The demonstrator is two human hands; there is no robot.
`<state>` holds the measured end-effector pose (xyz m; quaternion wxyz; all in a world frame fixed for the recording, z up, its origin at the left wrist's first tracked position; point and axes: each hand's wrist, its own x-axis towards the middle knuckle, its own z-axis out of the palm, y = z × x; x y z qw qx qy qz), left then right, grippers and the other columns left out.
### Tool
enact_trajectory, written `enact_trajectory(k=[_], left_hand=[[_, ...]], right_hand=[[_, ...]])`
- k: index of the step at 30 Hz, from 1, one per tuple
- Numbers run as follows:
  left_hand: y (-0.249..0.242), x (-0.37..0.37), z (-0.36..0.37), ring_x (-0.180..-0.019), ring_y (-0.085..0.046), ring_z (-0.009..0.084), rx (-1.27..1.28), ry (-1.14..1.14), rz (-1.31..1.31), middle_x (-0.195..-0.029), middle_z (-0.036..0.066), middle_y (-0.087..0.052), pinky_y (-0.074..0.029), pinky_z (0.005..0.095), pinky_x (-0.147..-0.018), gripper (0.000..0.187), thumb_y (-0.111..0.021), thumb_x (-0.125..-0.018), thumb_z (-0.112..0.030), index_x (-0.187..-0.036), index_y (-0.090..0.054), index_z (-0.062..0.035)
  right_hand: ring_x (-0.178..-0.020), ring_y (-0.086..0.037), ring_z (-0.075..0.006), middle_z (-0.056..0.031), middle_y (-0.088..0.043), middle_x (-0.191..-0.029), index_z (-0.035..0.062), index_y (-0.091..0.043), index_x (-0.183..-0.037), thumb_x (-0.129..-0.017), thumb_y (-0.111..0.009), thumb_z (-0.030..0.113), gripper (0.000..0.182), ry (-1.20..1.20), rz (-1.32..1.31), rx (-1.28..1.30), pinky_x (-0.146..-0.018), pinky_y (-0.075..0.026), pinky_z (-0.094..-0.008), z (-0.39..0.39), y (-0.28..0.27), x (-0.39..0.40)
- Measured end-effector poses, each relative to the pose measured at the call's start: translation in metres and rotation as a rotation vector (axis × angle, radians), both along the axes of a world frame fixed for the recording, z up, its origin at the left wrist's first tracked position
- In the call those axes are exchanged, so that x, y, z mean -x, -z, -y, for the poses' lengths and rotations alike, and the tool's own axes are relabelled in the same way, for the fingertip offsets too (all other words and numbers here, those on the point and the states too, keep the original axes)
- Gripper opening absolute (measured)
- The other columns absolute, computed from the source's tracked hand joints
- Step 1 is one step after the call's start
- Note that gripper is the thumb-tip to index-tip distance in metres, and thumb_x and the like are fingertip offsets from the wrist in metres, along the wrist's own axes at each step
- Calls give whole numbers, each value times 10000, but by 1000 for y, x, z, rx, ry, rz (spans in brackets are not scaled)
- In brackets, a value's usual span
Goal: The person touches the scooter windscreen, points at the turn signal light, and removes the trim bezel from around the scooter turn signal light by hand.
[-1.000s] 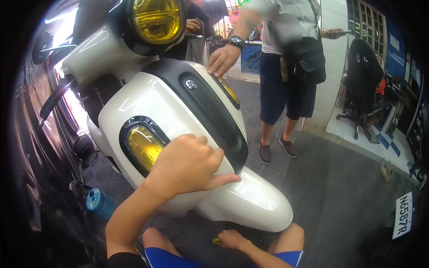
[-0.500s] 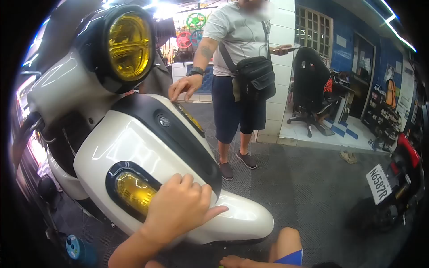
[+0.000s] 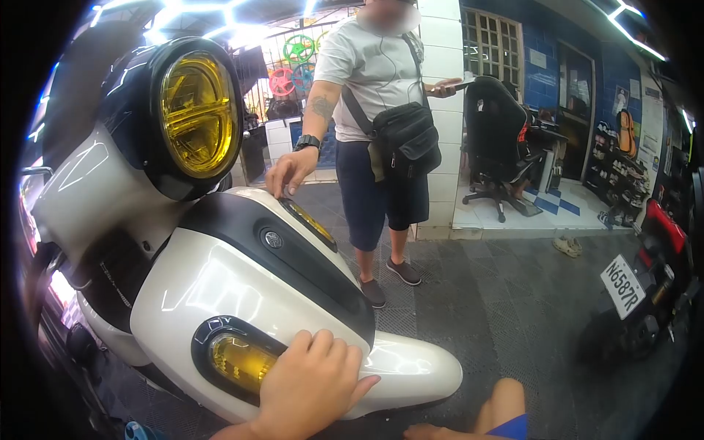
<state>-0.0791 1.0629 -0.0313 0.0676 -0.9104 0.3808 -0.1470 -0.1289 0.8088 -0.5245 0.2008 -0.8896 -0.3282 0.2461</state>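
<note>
My left hand (image 3: 315, 378) is closed, its fingers curled over the front end of the yellow lower lamp (image 3: 238, 361) on a white scooter (image 3: 213, 286). Its thumb points right. What the fingers grip, if anything, is hidden behind the hand. At the bottom edge shows a strip of skin that looks like my right hand (image 3: 424, 432), mostly cut off, so its fingers cannot be read. Across the scooter, a person (image 3: 378, 95) touches the far yellow lamp (image 3: 312, 224) with one hand and holds a flat device in the other.
The round yellow headlight (image 3: 198, 115) rises at upper left. A bent knee (image 3: 506, 403) is at the bottom. At right stands a motorcycle with a plate (image 3: 622, 286). Behind are an office chair (image 3: 495, 132), sandals (image 3: 567, 247) and a blue container (image 3: 136, 431) at lower left.
The view has tilted and shifted, so the scooter sits lower in the frame. My left hand stays closed at the same lamp. The other person's hand remains at the far lamp.
</note>
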Motion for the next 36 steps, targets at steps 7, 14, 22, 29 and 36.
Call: enact_trajectory(k=[7,14,22,29,36], left_hand=[[10,-3,6,-756,-605,223,6,12,267,-708,60,-627,-455,332,-728,471,-674,-911,-509,-759,-642,-64],[24,-10,9,-720,-602,240,57,-48,288,-688,58,-628,-453,357,-690,485,-688,-896,-525,-708,-605,-86],[22,-11,26,-726,-625,231,-5,-156,285,-674,67,-649,-471,352,-681,513,-692,-895,-540,-719,-650,-60],[16,-12,32,-678,-622,242,-43,-184,297,-649,74,-646,-477,352,-665,556,-682,-900,-572,-689,-665,-58],[-28,-24,28,-704,-648,411,-43,-350,-195,-663,223,-624,-493,495,-677,651,-412,-1051,-556,-855,-756,-39]], right_hand=[[-873,-691,-444,-231,-719,-886,52,-731,-902,-856,-698,424,376,49,10,-31,-793,-557,-541,1,11,-30],[-775,-658,-470,-231,-690,-800,24,-713,-821,-867,-708,507,486,43,-125,-97,-721,-544,-521,11,-56,3],[-946,-729,-416,-235,-746,-1017,37,-754,-1038,-860,-691,444,448,-196,-92,193,-832,-595,-506,6,18,-38],[-1073,-710,-396,-219,-735,-1141,49,-745,-1134,-846,-665,341,417,-209,-175,227,-920,-571,-498,-11,20,-54],[-1100,-701,-387,-203,-733,-1169,91,-748,-1171,-883,-678,478,487,-265,-235,141,-920,-565,-493,-11,36,-71]])
